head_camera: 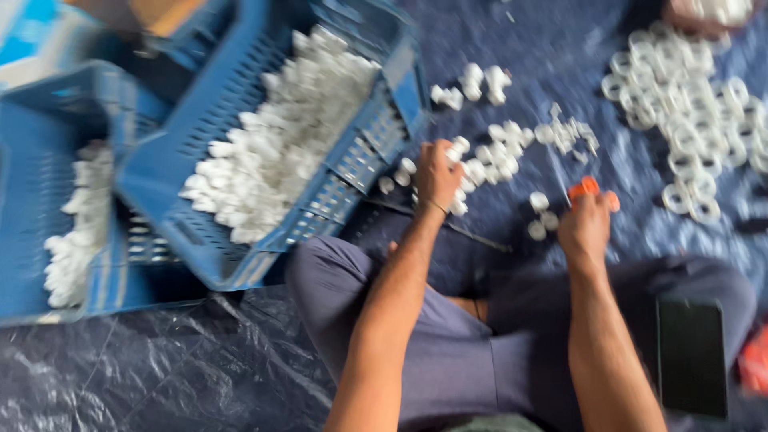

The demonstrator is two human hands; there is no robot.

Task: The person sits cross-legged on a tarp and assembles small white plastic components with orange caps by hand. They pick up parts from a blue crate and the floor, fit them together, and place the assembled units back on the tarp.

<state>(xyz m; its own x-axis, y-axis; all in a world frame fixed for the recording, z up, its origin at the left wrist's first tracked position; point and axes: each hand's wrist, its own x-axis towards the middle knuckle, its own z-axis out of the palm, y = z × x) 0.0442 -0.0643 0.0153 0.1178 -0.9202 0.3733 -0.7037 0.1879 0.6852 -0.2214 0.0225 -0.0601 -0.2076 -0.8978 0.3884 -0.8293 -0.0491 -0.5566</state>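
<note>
The whole view is smeared by motion blur, so small shapes lose their edges and the fine form of the white plastic pieces cannot be made out. The left hand (436, 178) reaches forward over a loose scatter of white parts (500, 148) on the blue sheet (200, 368), its fingers curled around one or two of those white pieces, though the exact grasp is too blurred to read. The right hand (586, 222) is closed on a small orange tool (583, 189), only the orange tip showing above the knuckles; what lies under that hand is hidden. A thin dark rod (472, 234) lies on the sheet between the two forearms. To the left, a tilted blue crate (264, 152) brims with white parts, and a second blue crate (48, 208), cut off by the frame edge, holds more. At upper right a heap of white rings (688, 112) spreads over the sheet, with another person's hand (708, 12) barely visible at the top edge. A dark phone (692, 356) rests on the person's right leg.
</note>
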